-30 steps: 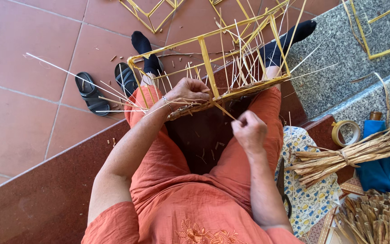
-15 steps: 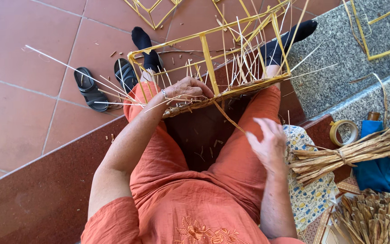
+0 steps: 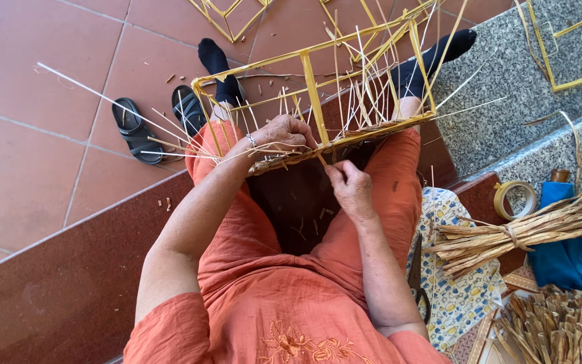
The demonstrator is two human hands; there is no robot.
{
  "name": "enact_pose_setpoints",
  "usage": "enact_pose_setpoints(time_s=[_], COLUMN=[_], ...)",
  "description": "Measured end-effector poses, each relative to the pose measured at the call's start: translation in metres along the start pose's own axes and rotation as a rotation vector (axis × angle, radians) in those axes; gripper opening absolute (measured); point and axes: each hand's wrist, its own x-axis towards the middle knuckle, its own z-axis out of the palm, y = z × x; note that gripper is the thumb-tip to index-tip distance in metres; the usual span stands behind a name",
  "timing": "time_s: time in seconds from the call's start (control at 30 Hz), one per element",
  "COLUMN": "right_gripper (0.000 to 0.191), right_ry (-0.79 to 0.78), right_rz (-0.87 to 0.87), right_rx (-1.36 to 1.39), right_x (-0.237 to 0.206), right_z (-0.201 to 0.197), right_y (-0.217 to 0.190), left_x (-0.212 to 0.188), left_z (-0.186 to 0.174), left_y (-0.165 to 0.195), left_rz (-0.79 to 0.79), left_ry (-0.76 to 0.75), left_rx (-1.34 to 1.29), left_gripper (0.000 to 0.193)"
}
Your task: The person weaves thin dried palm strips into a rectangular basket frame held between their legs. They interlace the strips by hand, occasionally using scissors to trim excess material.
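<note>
A yellow wooden frame (image 3: 311, 87) with many thin straw strands woven through it rests across my knees. My left hand (image 3: 281, 133) lies on the frame's near woven edge and grips it among the strands. My right hand (image 3: 349, 185) is just below that edge, its fingers pinched on a thin straw strand (image 3: 320, 160) that runs up into the weave. My legs are in orange cloth and my feet wear black socks.
A pair of black sandals (image 3: 136, 128) lies on the red tile floor at left. At right are a tied bundle of straw (image 3: 527, 229), a roll of tape (image 3: 513, 199), a blue cloth (image 3: 567, 256), a patterned cloth (image 3: 453, 290) and more straw (image 3: 560, 330). Other yellow frames (image 3: 560, 47) lie on the grey stone step.
My right hand had swung out to the right and has come back up under the frame's near edge, now pinching a strand. My left hand has stayed on the frame.
</note>
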Motion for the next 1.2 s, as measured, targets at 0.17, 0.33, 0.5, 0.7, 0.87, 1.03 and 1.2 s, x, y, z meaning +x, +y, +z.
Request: enact_pose_setpoints(time_s=[0.17,0.33,0.5,0.7,0.87,1.03,1.2], right_gripper=[0.016,0.02,0.023,0.034,0.035,0.019,0.011], right_ry=[-0.177,-0.193,-0.02,-0.085,-0.132,0.002,0.074], right_rz=[0.186,0.065,-0.161,-0.058,-0.002,-0.018,-0.069], right_rx=[0.704,1.0,0.725,0.468,0.643,0.448,0.326], right_x=[-0.003,-0.001,0.003,0.002,0.014,0.021,0.015], right_z=[-0.051,-0.065,-0.049,-0.035,-0.028,-0.027,-0.001], right_y=[-0.02,-0.05,-0.061,-0.069,-0.083,-0.072,-0.047], left_x=[-0.001,-0.009,-0.027,-0.06,-0.05,-0.025,-0.01], left_z=[0.0,-0.004,0.005,0.012,0.015,0.005,0.001], left_y=[-0.002,0.006,0.043,0.088,0.081,0.047,0.012], left_rz=[-0.07,0.037,0.227,0.622,0.75,0.387,0.072], left_ry=[0.02,0.118,0.448,0.595,0.494,0.424,0.227], left_rx=[0.0,-0.155,-0.062,0.403,0.592,0.305,-0.022], left_gripper=[0.032,0.027,0.027,0.05,0.021,0.015,0.014])
